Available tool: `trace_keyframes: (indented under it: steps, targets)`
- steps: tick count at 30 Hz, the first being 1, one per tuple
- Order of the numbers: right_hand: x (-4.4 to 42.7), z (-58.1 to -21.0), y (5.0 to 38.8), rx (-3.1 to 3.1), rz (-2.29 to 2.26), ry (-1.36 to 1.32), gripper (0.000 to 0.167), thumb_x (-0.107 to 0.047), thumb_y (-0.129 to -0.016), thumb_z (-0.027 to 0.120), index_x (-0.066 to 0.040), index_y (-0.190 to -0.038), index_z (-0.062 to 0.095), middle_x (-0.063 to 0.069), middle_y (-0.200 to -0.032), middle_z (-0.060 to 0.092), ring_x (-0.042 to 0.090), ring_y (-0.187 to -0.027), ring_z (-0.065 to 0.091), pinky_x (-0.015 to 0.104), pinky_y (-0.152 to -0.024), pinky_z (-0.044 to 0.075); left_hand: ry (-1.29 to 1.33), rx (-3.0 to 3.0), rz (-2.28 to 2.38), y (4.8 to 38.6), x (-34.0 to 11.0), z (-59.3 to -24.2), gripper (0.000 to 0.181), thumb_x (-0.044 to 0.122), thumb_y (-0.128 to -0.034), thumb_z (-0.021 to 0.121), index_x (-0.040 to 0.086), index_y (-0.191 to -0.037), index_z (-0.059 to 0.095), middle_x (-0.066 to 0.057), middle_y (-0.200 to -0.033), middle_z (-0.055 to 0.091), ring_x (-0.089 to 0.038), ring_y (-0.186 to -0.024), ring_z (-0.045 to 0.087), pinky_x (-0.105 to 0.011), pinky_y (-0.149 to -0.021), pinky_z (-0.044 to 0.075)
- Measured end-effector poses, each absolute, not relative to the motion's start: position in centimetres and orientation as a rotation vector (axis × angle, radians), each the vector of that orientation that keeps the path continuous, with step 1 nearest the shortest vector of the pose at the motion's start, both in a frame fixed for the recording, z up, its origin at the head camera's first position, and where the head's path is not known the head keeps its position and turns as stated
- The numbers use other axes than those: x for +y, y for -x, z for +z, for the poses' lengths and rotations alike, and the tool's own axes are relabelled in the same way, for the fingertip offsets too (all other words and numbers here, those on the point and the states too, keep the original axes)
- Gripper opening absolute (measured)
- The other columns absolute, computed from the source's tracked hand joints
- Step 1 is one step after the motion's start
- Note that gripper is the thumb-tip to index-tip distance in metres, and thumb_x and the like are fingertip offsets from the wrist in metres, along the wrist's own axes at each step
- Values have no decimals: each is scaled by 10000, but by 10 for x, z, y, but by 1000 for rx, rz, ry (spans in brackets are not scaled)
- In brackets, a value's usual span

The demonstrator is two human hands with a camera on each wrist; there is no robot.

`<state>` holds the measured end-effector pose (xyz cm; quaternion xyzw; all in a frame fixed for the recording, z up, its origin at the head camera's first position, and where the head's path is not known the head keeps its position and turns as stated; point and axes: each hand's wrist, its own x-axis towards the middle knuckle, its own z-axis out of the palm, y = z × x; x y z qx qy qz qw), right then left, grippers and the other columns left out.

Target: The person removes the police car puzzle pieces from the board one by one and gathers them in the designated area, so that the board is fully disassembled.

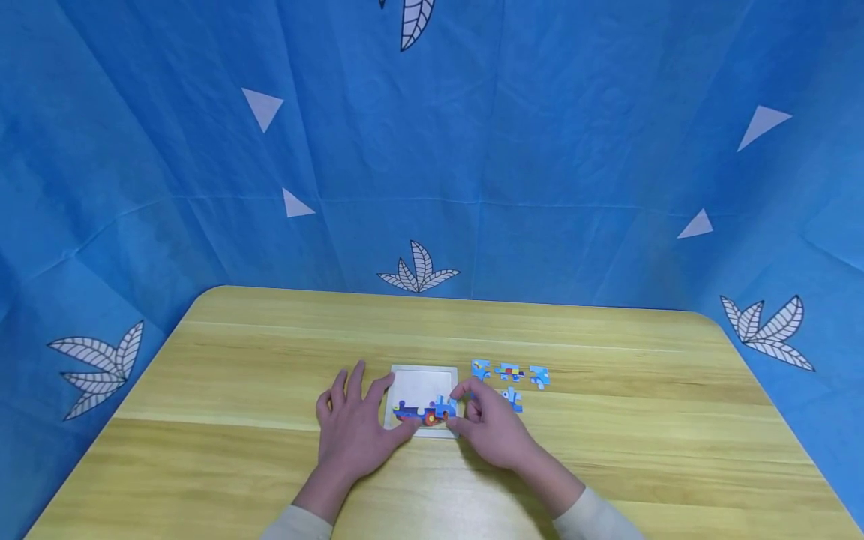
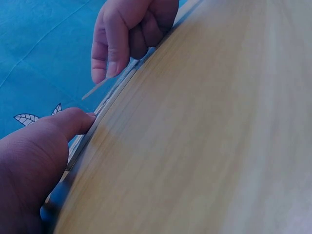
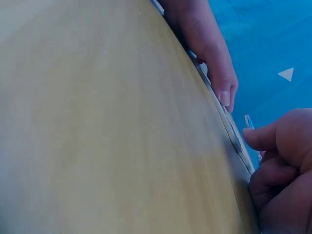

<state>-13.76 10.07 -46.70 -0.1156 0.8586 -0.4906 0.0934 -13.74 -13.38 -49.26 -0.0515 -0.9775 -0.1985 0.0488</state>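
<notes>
A square puzzle tray point(image 1: 424, 369) with a pale rim lies on the table, its lower part filled with a colourful row of joined pieces point(image 1: 412, 414). Between the thumb and forefinger of my right hand point(image 1: 496, 424) is a blue puzzle piece point(image 1: 442, 407), held tilted over the tray's right side. In the left wrist view that puzzle piece point(image 2: 93, 90) shows as a thin edge above the tray. My left hand point(image 1: 354, 427) lies spread at the tray's left side, its thumb on the lower rim and forefinger near the upper left corner.
Several loose puzzle pieces lie right of the tray: a blue one point(image 1: 480, 368), a multicoloured one point(image 1: 509, 372), another blue one point(image 1: 539, 376), and one with an eye point(image 1: 513, 399) partly behind my right hand. A blue curtain point(image 1: 432, 150) hangs behind the wooden table point(image 1: 270, 322).
</notes>
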Motion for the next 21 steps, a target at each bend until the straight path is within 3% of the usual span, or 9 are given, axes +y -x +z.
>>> trace_keyframes:
  steps: [21]
  targets:
    - [175, -461, 96, 2500, -1508, 215, 303, -87, -880, 759, -80, -1129, 586, -58, -609, 342, 61, -525, 342, 301, -770, 456, 147, -2990, -611, 137, -133, -492, 834, 759, -785, 609, 254, -1445, 541, -166, -1601, 241, -429, -1437, 124, -613, -1038, 121]
